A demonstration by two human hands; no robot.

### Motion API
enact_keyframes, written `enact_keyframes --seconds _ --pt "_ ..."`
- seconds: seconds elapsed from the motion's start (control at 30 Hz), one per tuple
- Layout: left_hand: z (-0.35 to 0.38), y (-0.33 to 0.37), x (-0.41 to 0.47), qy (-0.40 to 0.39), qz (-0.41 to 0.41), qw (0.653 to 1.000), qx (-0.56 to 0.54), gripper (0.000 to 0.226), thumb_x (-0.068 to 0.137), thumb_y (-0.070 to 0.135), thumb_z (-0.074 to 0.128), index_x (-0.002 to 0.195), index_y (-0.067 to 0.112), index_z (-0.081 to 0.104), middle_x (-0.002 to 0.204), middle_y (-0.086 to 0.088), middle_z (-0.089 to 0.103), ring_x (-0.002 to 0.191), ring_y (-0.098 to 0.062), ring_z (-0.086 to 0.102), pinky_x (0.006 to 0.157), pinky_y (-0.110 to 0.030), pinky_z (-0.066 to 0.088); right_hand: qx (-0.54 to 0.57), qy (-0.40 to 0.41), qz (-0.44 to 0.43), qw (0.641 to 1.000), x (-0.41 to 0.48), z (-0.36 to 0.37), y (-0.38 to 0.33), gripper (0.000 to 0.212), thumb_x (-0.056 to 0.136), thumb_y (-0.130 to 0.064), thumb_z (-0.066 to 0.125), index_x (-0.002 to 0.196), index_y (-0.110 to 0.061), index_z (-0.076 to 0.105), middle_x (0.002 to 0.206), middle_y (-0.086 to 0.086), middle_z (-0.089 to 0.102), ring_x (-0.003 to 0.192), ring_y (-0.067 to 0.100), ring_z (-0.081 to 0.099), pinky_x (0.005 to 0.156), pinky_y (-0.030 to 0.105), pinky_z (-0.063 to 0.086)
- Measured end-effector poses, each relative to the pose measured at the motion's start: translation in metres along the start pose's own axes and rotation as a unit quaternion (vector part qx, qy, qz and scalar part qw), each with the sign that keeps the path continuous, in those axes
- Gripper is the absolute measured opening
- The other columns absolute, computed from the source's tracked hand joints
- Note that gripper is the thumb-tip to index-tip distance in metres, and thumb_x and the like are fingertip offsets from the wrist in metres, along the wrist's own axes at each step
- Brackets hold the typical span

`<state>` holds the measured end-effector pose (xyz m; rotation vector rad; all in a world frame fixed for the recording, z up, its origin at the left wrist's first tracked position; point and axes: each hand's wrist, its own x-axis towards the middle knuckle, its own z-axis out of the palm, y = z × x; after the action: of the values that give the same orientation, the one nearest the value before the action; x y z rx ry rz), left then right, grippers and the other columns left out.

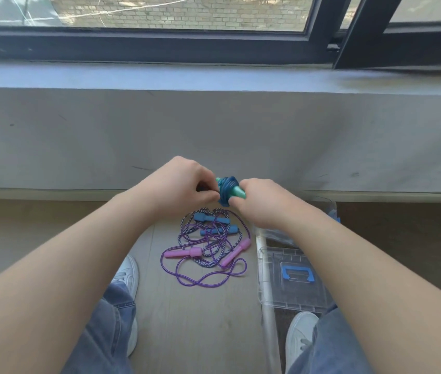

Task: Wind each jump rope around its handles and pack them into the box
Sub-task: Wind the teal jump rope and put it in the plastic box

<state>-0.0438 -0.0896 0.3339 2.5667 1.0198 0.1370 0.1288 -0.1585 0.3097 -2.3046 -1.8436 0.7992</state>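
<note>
I hold a jump rope with green handles (pixel 228 188) in the air, its dark blue cord wound in a thick bundle around them. My left hand (pixel 184 182) pinches the bundle's left side. My right hand (pixel 261 202) grips the handles from the right. Below on the floor lie two loose ropes tangled together: a striped one with blue handles (pixel 211 224) and a purple one with pink handles (pixel 187 253). The clear plastic box (pixel 270 234) stands to the right, mostly hidden under my right forearm. Its clear lid with a blue handle (pixel 297 275) lies nearer to me.
A grey wall under a window sill (pixel 214 76) closes the space ahead. My legs in jeans and white shoes (pixel 127 273) frame the wooden floor (pixel 200 319) on both sides. A pale strip (pixel 267 292) runs along the floor beside the lid.
</note>
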Motion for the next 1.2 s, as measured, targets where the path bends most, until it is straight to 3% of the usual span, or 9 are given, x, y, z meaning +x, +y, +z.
enact_keyframes --seconds 0.13,0.37,0.47,0.6,0.73,0.8,0.87,1.07,1.2 --pt "-0.002 0.000 -0.001 0.029 -0.030 0.997 -0.065 0.017 0.075 0.016 0.065 0.078 0.033 0.070 0.074 0.008 0.064 0.067 -0.005 0.056 0.063 -0.016 0.042 0.004 -0.058 -0.041 0.997 -0.008 -0.004 -0.004 0.022 0.099 -0.039 0.052 0.096 -0.017 0.058 0.090 0.004 0.067 0.081 0.025 0.062 0.060 0.030 0.040" --pt "-0.002 0.003 -0.001 0.153 -0.035 0.980 -0.125 0.031 0.074 0.002 0.061 0.087 0.027 0.074 0.085 0.011 0.063 0.075 -0.002 0.061 0.062 -0.004 0.039 0.021 -0.126 -0.090 0.988 -0.016 -0.008 -0.007 0.025 0.097 -0.044 0.055 0.095 -0.020 0.061 0.091 0.004 0.073 0.077 0.021 0.065 0.072 0.034 0.051" --pt "-0.002 0.007 -0.004 0.093 -0.072 0.981 -0.151 0.025 0.077 0.009 0.067 0.081 0.032 0.075 0.077 0.009 0.072 0.070 -0.002 0.067 0.061 -0.008 0.046 -0.010 -0.153 -0.121 0.981 -0.018 -0.012 -0.006 0.024 0.096 -0.046 0.057 0.092 -0.023 0.060 0.089 0.001 0.071 0.078 0.020 0.064 0.071 0.034 0.049" --pt "-0.004 0.007 -0.003 -0.069 -0.155 0.961 -0.217 0.013 0.082 0.020 0.070 0.083 0.030 0.078 0.071 0.011 0.073 0.061 -0.003 0.064 0.062 -0.021 0.055 -0.009 -0.183 -0.164 0.969 -0.023 -0.014 0.000 0.018 0.097 -0.040 0.059 0.088 -0.024 0.057 0.081 -0.002 0.062 0.068 0.012 0.054 0.062 0.032 0.042" --pt "-0.008 0.005 -0.006 -0.193 -0.227 0.895 -0.333 0.016 0.092 0.033 0.065 0.095 0.021 0.076 0.089 -0.006 0.075 0.071 -0.018 0.067 0.070 -0.035 0.060 -0.008 -0.086 -0.198 0.976 -0.021 -0.011 0.006 0.009 0.097 -0.032 0.060 0.105 -0.037 0.062 0.086 -0.011 0.060 0.080 0.013 0.057 0.071 0.033 0.043" --pt "-0.011 0.005 -0.007 -0.210 -0.231 0.866 -0.390 0.016 0.095 0.030 0.064 0.099 0.018 0.073 0.092 -0.011 0.076 0.073 -0.025 0.068 0.075 -0.041 0.060 -0.023 -0.055 -0.211 0.976 -0.019 -0.011 0.007 0.020 0.098 -0.031 0.060 0.117 -0.033 0.064 0.096 -0.004 0.060 0.092 0.020 0.058 0.082 0.037 0.047" --pt "-0.012 0.004 -0.006 -0.198 -0.223 0.858 -0.419 0.015 0.095 0.026 0.064 0.103 0.016 0.072 0.092 -0.011 0.076 0.070 -0.025 0.068 0.074 -0.040 0.059 -0.018 -0.027 -0.217 0.976 -0.018 -0.012 0.008 0.015 0.098 -0.029 0.060 0.111 -0.027 0.066 0.096 0.000 0.059 0.094 0.023 0.058 0.085 0.040 0.047" --pt "-0.003 0.009 -0.004 -0.088 -0.179 0.916 -0.347 0.013 0.093 0.021 0.062 0.093 0.023 0.074 0.090 -0.002 0.076 0.076 -0.014 0.067 0.073 -0.036 0.058 0.103 -0.087 -0.151 0.979 -0.023 -0.025 0.009 0.026 0.092 -0.049 0.059 0.108 -0.031 0.068 0.093 -0.002 0.070 0.087 0.016 0.065 0.082 0.040 0.053" --pt "0.001 0.010 -0.003 -0.015 -0.160 0.936 -0.315 0.006 0.088 0.026 0.068 0.084 0.024 0.072 0.081 0.001 0.076 0.073 -0.017 0.067 0.077 -0.039 0.059 0.115 -0.086 -0.152 0.978 -0.019 -0.022 0.010 0.038 0.098 -0.045 0.058 0.136 -0.047 0.054 0.083 -0.007 0.070 0.076 0.013 0.067 0.076 0.032 0.055"
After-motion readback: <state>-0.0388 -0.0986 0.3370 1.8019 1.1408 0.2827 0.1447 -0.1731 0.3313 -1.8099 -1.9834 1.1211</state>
